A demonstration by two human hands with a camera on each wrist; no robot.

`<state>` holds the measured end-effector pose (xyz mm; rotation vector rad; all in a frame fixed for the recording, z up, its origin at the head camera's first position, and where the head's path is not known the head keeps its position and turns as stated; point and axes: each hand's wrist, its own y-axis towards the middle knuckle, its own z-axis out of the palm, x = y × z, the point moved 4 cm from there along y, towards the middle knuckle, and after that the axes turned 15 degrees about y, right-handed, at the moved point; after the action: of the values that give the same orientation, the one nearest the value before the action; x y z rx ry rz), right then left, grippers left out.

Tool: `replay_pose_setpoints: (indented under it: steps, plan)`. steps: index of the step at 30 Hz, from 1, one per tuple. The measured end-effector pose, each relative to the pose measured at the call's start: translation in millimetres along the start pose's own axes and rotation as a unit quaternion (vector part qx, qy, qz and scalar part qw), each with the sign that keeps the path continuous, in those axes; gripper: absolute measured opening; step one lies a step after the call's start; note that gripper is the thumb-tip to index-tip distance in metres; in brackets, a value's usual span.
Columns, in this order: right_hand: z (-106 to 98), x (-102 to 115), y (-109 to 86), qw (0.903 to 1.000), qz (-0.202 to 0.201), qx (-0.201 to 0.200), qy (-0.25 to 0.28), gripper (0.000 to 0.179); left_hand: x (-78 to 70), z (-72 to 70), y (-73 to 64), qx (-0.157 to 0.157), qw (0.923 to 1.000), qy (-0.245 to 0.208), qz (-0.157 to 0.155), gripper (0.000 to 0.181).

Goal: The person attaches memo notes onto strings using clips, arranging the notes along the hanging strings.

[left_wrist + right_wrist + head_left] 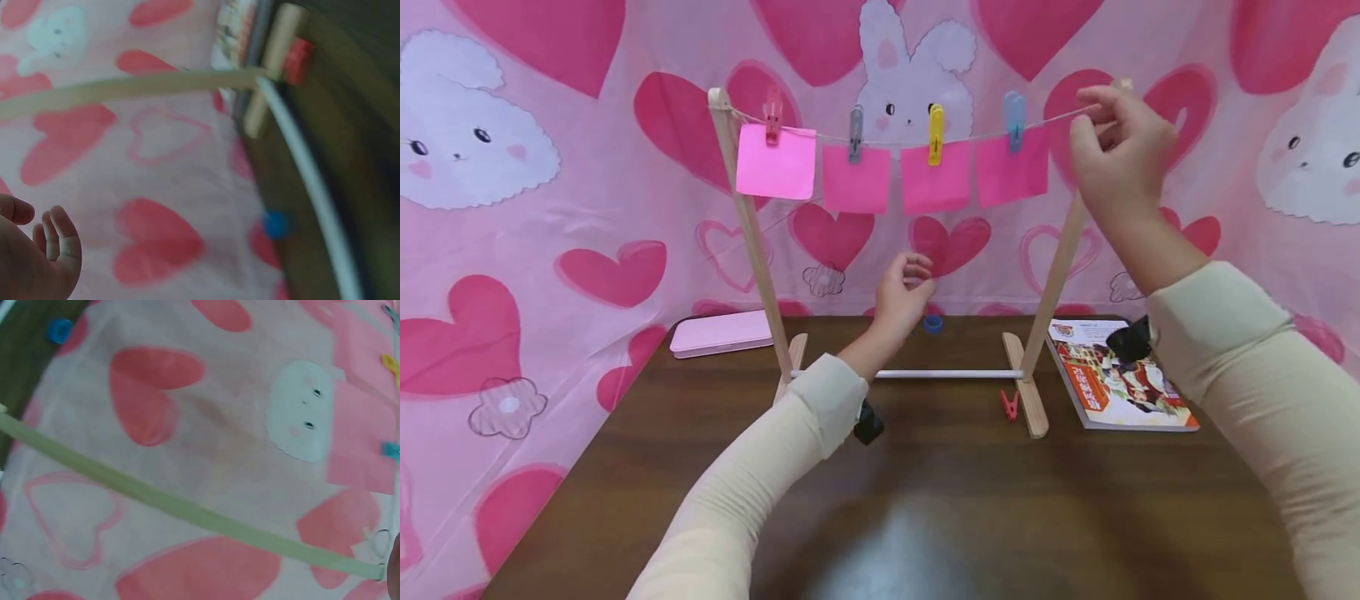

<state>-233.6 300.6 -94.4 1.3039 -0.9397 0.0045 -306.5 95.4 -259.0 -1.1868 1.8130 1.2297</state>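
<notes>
Four square pink paper notes hang from a string (958,137) between two wooden posts. A pink-red clothespin (773,117), a grey clothespin (855,133), a yellow clothespin (936,135) and a light blue clothespin (1015,121) each clip one note. My right hand (1123,146) is raised at the string's right end, by the post top; its thumb and index fingertips stand apart, with the string showing between them. Below the notes, my left hand (904,293) hangs with loosely bent fingers and holds nothing.
A red clothespin (1009,406) lies beside the stand's right foot (1032,408). A white bar (947,374) joins the posts low down. Behind it sits a blue ring (932,324). A pink case (722,333) lies at back left, a book (1120,379) at right, on the brown table (925,517).
</notes>
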Motion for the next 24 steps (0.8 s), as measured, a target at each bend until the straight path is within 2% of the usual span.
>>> replay_pose_setpoints:
  steps: [1, 3, 4, 5, 7, 10, 12, 14, 17, 18, 19, 20, 22, 24]
  plan:
    - [-2.9, -2.4, -6.6, 0.9998, -0.019, -0.004, -0.012, 0.025, 11.9, -5.4, -2.1, 0.005, 0.9995, 0.03, 0.002, 0.021]
    - [-6.8, -11.5, -21.7, 0.9984, -0.026, 0.023, -0.044, 0.026, 37.3, -17.0, -6.5, 0.021, 0.9947, 0.1, 0.007, 0.017]
    - [-7.9, -20.5, -29.1, 0.996, -0.023, 0.051, -0.071, 0.025, 50.4, -23.5, -9.1, 0.031, 0.9892, 0.143, 0.006, 0.016]
    - [-7.9, -27.8, -38.7, 0.9918, -0.023, 0.082, -0.096, 0.025, 62.8, -30.5, -11.9, 0.04, 0.9801, 0.194, 0.008, 0.015]
    - [-7.2, -46.6, -60.5, 0.9774, -0.032, 0.148, -0.147, 0.023, 85.9, -45.2, -19.6, 0.069, 0.9543, 0.291, 0.012, 0.015]
    - [-5.3, -77.4, -98.5, 0.9423, -0.065, 0.242, -0.223, 0.018, 116.4, -65.9, -33.3, 0.117, 0.9061, 0.406, 0.016, 0.014]
    - [-4.0, -99.7, -123.7, 0.9173, -0.07, 0.295, -0.258, 0.015, 135.4, -78.4, -42.0, 0.146, 0.8791, 0.454, 0.009, 0.014]
    - [-2.7, -120.3, -146.1, 0.8918, -0.048, 0.349, -0.284, 0.013, 152.4, -89.8, -49.1, 0.162, 0.8594, 0.485, -0.002, 0.014]
    - [0.5, -149.1, -172.4, 0.856, 0.014, 0.412, -0.312, 0.012, 173.8, -103.7, -57.4, 0.18, 0.8433, 0.505, -0.037, 0.015]
    - [1.7, -157.7, -179.3, 0.8464, 0.031, 0.425, -0.319, 0.012, 179.6, -107.0, -59.8, 0.19, 0.8418, 0.502, -0.054, 0.016]
    - [3.0, -165.4, -185.4, 0.8381, 0.044, 0.435, -0.326, 0.013, 184.5, -109.4, -61.9, 0.202, 0.8412, 0.497, -0.071, 0.018]
    - [4.2, -173.3, -191.3, 0.83, 0.057, 0.443, -0.334, 0.013, 188.8, -111.2, -63.8, 0.214, 0.8372, 0.496, -0.081, 0.021]
    - [4.8, -187.4, -201.9, 0.818, 0.083, 0.449, -0.35, 0.015, 195.6, -112.0, -66.6, 0.237, 0.8263, 0.503, -0.089, 0.029]
    - [3.3, -197.8, -211.6, 0.811, 0.12, 0.447, -0.358, 0.02, 199.9, -110.6, -68.7, 0.256, 0.8142, 0.514, -0.086, 0.04]
